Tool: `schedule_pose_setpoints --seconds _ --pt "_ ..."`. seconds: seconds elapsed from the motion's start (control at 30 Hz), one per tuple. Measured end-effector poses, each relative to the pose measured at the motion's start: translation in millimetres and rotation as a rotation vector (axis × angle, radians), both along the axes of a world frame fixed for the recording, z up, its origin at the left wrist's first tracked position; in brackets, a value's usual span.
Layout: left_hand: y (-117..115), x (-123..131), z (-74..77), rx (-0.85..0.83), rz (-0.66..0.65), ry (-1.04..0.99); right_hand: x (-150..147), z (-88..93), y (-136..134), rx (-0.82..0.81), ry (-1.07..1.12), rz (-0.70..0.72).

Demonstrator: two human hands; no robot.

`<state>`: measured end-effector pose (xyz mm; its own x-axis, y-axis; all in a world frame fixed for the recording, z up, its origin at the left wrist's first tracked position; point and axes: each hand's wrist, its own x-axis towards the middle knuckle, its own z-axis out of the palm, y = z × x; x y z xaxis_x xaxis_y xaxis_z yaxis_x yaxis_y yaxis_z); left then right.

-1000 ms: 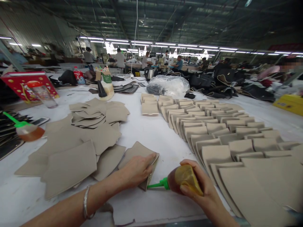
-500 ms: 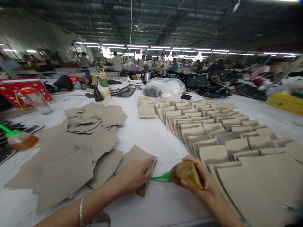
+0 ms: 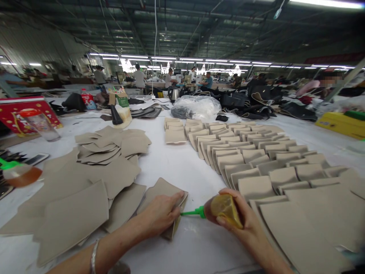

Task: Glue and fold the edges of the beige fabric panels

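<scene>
My left hand (image 3: pixel 162 213) grips a beige leather-like piece (image 3: pixel 161 186) by its right edge, with the index finger stretched along the top. A darker, shinier strip (image 3: pixel 170 232) shows beneath that edge. In my right hand (image 3: pixel 239 213), fingers wrapped round it, is a squeeze bottle (image 3: pixel 221 209) of amber liquid, lying nearly level. Its thin green nozzle points left, and the tip is at the edge of the piece beside my left fingers. Whether liquid is coming out is too small to tell.
Overlapping beige pieces (image 3: pixel 76 213) lie to the left. On the right, rows of folded beige pieces (image 3: pixel 256 186) stand close together. A second green-tipped bottle (image 3: pixel 21 175), a phone (image 3: pixel 37 158) and a clear cup (image 3: pixel 41 125) are at far left. Behind is a plastic bag (image 3: pixel 199 106).
The view has shifted slightly, so the table things appear a little further left. Both hands keep nearly the same pose, with the nozzle still at the piece's edge.
</scene>
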<state>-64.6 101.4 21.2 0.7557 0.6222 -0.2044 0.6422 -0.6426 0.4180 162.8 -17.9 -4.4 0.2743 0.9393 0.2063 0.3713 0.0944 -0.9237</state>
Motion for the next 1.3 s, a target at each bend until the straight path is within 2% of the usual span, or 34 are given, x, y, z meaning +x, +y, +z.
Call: schedule_pose_setpoints --seconds 0.13,0.33,0.43,0.97,1.13,1.3 --pt "-0.7 -0.1 0.3 -0.014 -0.006 -0.029 0.1 -1.6 0.3 -0.012 0.033 0.048" --pt "2.2 -1.5 -4.1 -0.046 0.001 -0.074 3.3 7.4 6.9 0.018 0.026 -0.07" --pt "4.2 -1.4 -5.1 -0.064 -0.001 -0.105 2.6 9.8 6.8 -0.001 0.004 -0.052" --pt "4.7 -0.4 -5.2 -0.078 0.033 -0.074 7.0 3.7 10.0 0.107 -0.111 -0.089" --pt "5.2 0.2 -4.8 -0.088 0.028 -0.095 2.5 6.2 7.8 0.061 -0.124 -0.081" --pt "4.7 0.5 -2.4 -0.086 0.046 -0.078 1.7 3.4 9.7 0.074 -0.102 -0.148"
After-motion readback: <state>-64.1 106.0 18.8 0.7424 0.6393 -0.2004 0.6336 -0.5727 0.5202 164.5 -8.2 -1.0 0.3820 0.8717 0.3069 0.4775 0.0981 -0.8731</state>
